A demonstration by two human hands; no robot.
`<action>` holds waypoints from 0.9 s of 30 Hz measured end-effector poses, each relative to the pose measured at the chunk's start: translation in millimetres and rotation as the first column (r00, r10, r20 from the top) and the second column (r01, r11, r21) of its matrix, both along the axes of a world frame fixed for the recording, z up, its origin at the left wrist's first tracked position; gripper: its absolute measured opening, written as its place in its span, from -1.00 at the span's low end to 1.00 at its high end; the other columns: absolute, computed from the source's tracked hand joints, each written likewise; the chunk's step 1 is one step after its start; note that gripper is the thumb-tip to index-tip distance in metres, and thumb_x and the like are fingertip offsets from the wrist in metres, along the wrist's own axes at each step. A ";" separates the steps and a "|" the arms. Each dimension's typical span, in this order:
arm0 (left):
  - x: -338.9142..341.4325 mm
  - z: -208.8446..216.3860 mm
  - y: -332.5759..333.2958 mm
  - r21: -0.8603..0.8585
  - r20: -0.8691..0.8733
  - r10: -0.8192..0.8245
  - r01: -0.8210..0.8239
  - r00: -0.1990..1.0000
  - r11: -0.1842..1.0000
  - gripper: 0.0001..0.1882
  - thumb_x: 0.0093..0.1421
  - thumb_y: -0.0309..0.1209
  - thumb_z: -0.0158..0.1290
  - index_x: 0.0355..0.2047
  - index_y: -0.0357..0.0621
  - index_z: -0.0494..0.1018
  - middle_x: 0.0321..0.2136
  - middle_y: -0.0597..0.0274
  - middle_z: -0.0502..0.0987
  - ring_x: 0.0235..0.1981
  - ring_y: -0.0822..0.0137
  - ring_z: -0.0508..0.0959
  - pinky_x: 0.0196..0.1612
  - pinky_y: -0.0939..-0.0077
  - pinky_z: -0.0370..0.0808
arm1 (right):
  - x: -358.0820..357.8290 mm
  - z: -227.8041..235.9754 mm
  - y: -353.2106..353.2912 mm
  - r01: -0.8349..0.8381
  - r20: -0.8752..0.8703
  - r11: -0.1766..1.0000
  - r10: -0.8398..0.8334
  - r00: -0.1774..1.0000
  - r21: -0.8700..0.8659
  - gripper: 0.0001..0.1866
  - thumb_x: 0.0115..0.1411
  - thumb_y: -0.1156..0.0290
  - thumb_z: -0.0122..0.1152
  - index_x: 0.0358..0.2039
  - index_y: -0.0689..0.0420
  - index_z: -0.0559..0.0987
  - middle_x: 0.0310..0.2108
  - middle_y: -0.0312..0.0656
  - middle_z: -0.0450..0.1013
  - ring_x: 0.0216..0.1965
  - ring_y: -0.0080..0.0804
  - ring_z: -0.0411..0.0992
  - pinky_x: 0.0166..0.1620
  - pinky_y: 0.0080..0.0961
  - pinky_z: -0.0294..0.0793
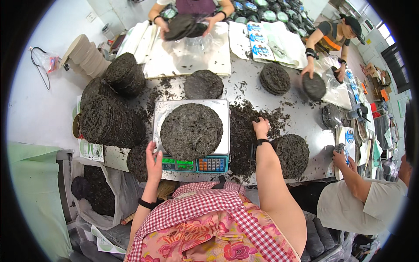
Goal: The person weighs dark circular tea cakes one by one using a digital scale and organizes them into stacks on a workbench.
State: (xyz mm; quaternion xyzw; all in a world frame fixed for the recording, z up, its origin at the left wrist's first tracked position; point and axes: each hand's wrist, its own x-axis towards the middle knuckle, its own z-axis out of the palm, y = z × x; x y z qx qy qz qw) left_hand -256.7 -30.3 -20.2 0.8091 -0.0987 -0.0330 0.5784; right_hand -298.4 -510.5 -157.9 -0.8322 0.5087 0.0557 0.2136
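A round cake of dried seaweed lies flat on the pan of a digital scale in front of me. Beside the scale's near left corner is my left hand, its fingers stretched out and nothing in them. To the right of the scale, my right hand reaches into a heap of loose dried seaweed scraps, its fingers curled in on some of them. The fingertips are partly hidden. A stack of seaweed cakes sits just right of my right forearm.
Tall stacks of seaweed cakes stand at the left. Smaller stacks sit beyond the scale. Across the table, one person's hands handle cakes, and another person's hand holds one. An open bag of seaweed stands lower left.
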 end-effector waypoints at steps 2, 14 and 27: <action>3.8 0.3 -20.3 -0.093 -0.060 -0.027 0.021 0.998 0.995 -0.48 0.24 -0.41 -0.14 0.18 -0.26 0.05 0.13 0.00 0.17 0.18 0.20 0.18 0.20 0.36 0.07 | -7.0 -18.5 -3.7 0.108 0.227 0.993 -0.093 0.969 -0.054 -0.54 0.00 0.24 0.26 -0.07 0.11 0.49 0.02 0.01 0.31 -0.01 0.03 0.31 0.03 -0.18 0.32; 44.8 -8.4 -115.2 -0.413 -0.268 0.023 -0.137 0.963 0.900 -0.45 0.26 -0.23 -0.17 0.19 -0.23 0.07 0.14 0.11 0.15 0.15 0.27 0.16 0.18 0.43 0.06 | 20.6 218.1 179.6 -0.652 0.761 0.733 0.531 0.372 -0.193 -0.54 0.04 0.36 0.22 -0.01 0.09 0.41 0.07 -0.02 0.25 0.08 -0.06 0.22 0.09 -0.28 0.24; 122.7 -9.9 -235.5 -0.200 -0.204 -0.366 0.327 0.908 0.924 -0.28 0.24 -0.10 -0.13 0.25 -0.22 -0.11 0.24 -0.01 -0.02 0.27 0.13 -0.02 0.26 0.36 -0.08 | 27.1 156.6 76.3 -0.222 0.507 0.457 -0.799 0.323 0.861 -0.58 0.15 0.46 0.11 0.02 0.21 0.30 -0.07 -0.18 0.36 -0.06 -0.36 0.34 -0.03 -0.39 0.34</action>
